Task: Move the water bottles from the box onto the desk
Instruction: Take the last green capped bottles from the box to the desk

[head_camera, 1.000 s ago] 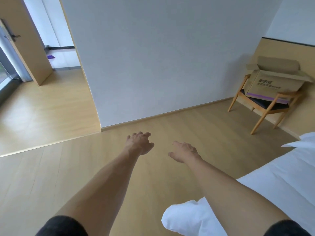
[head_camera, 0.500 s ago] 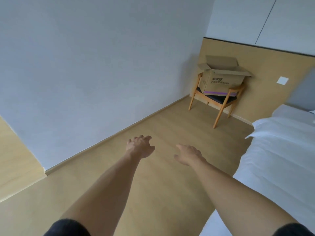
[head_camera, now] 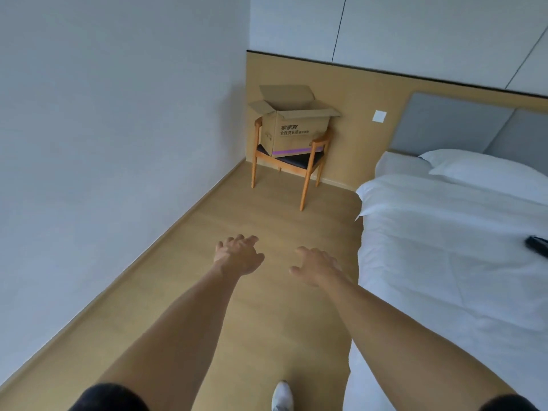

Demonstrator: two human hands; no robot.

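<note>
The box sits on the seat of a wooden chair in the far corner of the room, its flaps standing open. Nothing inside it can be seen from this angle, so the water bottles are hidden, and no desk surface is in view. Both arms reach forward over the wooden floor, well apart from the box. The left hand has its fingers loosely spread and slightly bent, holding nothing. The right hand is likewise empty, fingers relaxed and apart. A bed with white covers fills the right side, with a dark object lying near its right edge — too small to identify. A white-shod foot shows at the near edge of the floor.

The step in hand looks like the approach. To do it well, walk up the strip of floor between the wall and the bed until standing just beside the chair, close enough to look straight down into the box. Only then pick a bottle — grip it round the body, upright, and lift it clear of the flaps so the box does not shift on the seat.
</note>
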